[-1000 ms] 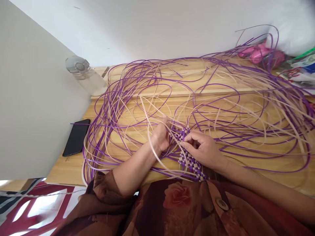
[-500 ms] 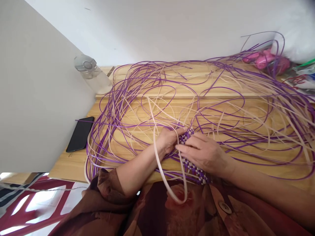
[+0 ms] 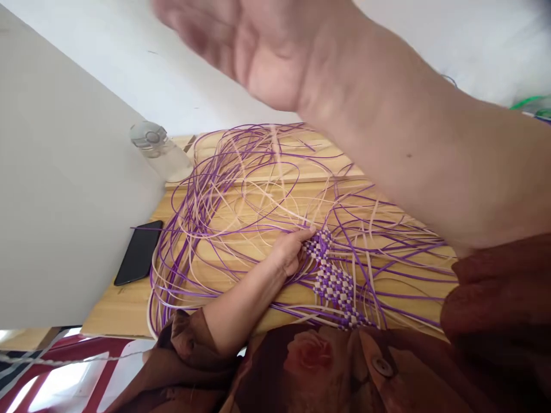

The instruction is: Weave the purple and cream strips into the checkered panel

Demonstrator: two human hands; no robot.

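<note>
A woven piece of purple and cream plastic strips (image 3: pixel 331 278) lies in front of me in a checkered band, with long loose strands fanning out on both sides. My left hand (image 3: pixel 289 252) is closed on its upper left edge, thumb pressed near the top corner. Large and close to the camera, my right hand (image 3: pixel 262 51) is raised above the work, palm side partly showing. Its fingers are blurred and cut off by the top edge, so whatever they hold is hidden. A pale strand (image 3: pixel 275 146), smeared by motion, rises below that hand.
Purple and cream strands (image 3: pixel 206 189) heap up along the left of the wooden table (image 3: pixel 116 310). A black phone (image 3: pixel 140 252) lies at the left edge. A clear bottle with a grey lid (image 3: pixel 161 152) stands behind it near the wall. My right forearm covers the back right.
My right hand has left the weave and swung up and left toward the camera. The cream loop over my lap is gone. My left hand stays at the woven edge.
</note>
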